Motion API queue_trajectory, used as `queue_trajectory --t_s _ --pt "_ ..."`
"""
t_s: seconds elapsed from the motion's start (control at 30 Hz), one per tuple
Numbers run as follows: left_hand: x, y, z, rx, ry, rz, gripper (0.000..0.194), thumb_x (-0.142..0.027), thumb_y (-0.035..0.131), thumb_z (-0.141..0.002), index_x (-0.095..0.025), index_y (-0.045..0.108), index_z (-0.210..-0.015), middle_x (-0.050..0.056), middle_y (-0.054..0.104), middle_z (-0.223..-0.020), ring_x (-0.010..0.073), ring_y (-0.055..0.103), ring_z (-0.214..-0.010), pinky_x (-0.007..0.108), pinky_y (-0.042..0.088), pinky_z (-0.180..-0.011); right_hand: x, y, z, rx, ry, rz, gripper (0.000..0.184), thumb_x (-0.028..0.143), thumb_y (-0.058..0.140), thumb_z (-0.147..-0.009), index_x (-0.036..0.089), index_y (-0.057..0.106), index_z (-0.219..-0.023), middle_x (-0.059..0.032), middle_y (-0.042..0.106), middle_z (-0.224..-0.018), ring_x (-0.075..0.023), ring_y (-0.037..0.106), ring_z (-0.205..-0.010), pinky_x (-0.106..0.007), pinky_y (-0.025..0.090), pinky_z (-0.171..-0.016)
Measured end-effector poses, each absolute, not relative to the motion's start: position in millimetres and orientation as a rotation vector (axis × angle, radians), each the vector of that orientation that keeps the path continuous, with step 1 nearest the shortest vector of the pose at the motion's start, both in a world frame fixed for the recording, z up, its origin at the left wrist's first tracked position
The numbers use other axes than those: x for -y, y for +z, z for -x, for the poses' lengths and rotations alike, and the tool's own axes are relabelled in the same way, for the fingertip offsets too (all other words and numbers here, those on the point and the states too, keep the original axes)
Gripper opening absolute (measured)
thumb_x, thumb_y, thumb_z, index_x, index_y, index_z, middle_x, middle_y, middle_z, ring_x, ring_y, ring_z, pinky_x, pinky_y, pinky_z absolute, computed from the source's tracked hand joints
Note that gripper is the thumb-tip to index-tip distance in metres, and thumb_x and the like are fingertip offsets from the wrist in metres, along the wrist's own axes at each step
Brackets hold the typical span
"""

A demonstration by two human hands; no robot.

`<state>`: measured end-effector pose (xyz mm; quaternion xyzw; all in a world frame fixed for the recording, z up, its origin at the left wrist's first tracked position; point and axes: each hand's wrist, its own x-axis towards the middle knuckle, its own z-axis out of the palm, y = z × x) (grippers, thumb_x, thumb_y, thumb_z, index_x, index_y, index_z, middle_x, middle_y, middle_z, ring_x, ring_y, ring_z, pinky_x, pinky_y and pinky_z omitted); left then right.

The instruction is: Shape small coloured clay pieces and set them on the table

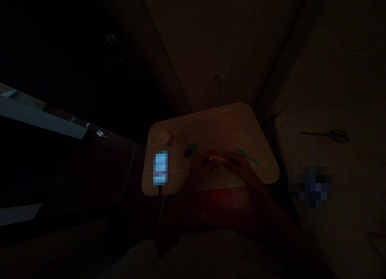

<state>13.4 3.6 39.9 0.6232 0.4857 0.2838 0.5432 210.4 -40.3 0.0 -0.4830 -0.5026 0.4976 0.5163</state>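
In dim light, a small orange piece (pixel 219 160), soft-looking and of a kind I cannot make out, is between my hands just above the small wooden table (pixel 211 126). My left hand (pixel 200 164) closes on its left end, and my right hand (pixel 239 163) pinches its right end. Just beyond the fingers shows a bit of red material (pixel 212 151). Left of my left hand lie a green leaf-like piece (pixel 192 147) and a dark roundish thing (pixel 187 152). A thin teal strip (pixel 247 156) lies beside my right hand.
A lit phone (pixel 160 168) with a cable stands out at the table's left, below a round lidded container (pixel 164 138). Scissors (pixel 327 135) lie on a pale surface to the right. A wall socket (pixel 218 75) with a plugged cable is behind the table.
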Motion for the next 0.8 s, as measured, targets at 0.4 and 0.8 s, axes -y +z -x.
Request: queue_trajectory --t_s 0.4,0.8 --pt "-82 123 140 -1.965 1.048 -1.837 0.038 -0.037 0.074 -0.082 -0.016 0.074 -0.114 0.007 0.077 -0.105 0.0224 0.071 -0.095 0.035 0.059 -0.086 39 0 -210 1.181 1.181 1.248 0.033 0.052 0.067 -0.091 0.022 0.069 -0.077 0.0007 0.059 -0.063 -0.0143 0.05 -0.057 -0.027 0.041 -0.054" --pt "-137 106 141 -2.137 0.45 -2.257 0.03 -0.042 0.073 -0.083 -0.016 0.079 -0.097 0.016 0.067 -0.121 0.0353 0.059 -0.117 0.049 0.047 -0.109 38 -5 -210 1.205 1.119 1.253 0.033 0.051 0.066 -0.092 0.022 0.067 -0.076 -0.0002 0.059 -0.064 -0.0154 0.052 -0.059 -0.028 0.043 -0.055"
